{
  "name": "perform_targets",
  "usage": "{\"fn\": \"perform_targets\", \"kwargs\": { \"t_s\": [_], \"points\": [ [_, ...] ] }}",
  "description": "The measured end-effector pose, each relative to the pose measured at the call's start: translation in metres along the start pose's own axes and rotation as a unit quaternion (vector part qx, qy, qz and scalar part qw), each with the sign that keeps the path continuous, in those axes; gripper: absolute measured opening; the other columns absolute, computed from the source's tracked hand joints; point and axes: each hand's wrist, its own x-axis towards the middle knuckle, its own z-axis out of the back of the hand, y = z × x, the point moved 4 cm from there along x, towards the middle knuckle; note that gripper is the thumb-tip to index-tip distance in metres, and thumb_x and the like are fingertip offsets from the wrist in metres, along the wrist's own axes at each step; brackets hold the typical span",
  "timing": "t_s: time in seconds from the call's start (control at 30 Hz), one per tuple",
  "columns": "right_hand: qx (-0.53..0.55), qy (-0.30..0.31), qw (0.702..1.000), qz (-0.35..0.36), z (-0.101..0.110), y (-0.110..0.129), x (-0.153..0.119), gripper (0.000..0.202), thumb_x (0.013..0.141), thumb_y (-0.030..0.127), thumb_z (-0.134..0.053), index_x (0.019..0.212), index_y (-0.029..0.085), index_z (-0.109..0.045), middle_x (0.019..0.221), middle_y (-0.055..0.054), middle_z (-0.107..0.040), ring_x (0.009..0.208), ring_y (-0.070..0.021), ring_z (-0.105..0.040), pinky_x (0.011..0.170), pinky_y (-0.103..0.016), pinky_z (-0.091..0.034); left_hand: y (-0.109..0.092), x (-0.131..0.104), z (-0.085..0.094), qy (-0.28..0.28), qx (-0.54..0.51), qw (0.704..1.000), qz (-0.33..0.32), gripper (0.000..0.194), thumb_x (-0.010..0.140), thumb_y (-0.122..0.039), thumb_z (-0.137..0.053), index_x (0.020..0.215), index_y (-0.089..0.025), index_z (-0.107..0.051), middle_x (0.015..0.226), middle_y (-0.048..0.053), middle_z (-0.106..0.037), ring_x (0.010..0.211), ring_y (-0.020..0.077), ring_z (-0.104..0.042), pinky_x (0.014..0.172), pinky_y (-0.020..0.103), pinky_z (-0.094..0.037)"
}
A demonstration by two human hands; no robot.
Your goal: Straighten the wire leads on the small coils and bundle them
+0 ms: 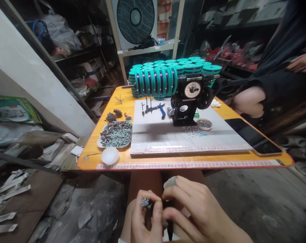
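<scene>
Over my lap, below the table's front edge, my left hand (146, 216) is closed around a bundle of small grey metal pieces (146, 203), whose ends show between thumb and fingers. Close against it on the right is my right hand (193, 206), its thumb and fingers bent together at something dark and too small to make out. One right fingertip has a pale cover (170, 182). On the table (92, 148), a tray (129, 143) holds screws and dark pieces, with a white round lid (110, 156) in front of it.
A black winding machine (184, 114) bearing teal spools (155, 81) stands on a white board (153, 138). Near it lie blue-handled pliers (163, 110), a small dish (204, 124) and a phone (254, 136). Another person's hand (302, 62) and knee are at the right.
</scene>
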Motion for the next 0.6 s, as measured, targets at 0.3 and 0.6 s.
{"fn": "perform_targets", "kwargs": {
  "t_s": [0.3, 0.6],
  "points": [
    [0.008, -0.027, 0.999, -0.033, 0.002, -0.008, -0.012, 0.024, 0.105, 0.031, -0.028, 0.095, 0.022, -0.048, 0.08, -0.003, -0.056, 0.072, -0.0189, -0.057, 0.062, -0.029, -0.044, -0.007, 0.012, 0.018, -0.033, -0.001, 0.999, -0.016, 0.024, 0.088, -0.043, -0.065, 0.079, -0.022, -0.058, 0.06, -0.006, -0.046, 0.041, 0.0063, -0.039, 0.038, 0.016, -0.035],
    [-0.015, 0.039, 0.995, -0.09, -0.032, -0.02, -0.002, 0.014, 0.102, 0.025, -0.044, 0.095, 0.022, -0.056, 0.078, 0.0, -0.064, 0.068, -0.0183, -0.064, 0.06, -0.029, -0.045, -0.013, 0.011, 0.017, -0.046, 0.002, 0.997, -0.061, 0.023, 0.085, -0.041, -0.069, 0.079, -0.021, -0.062, 0.053, -0.007, -0.047, 0.035, 0.0074, -0.04, 0.037, 0.019, -0.038]
  ]
}}
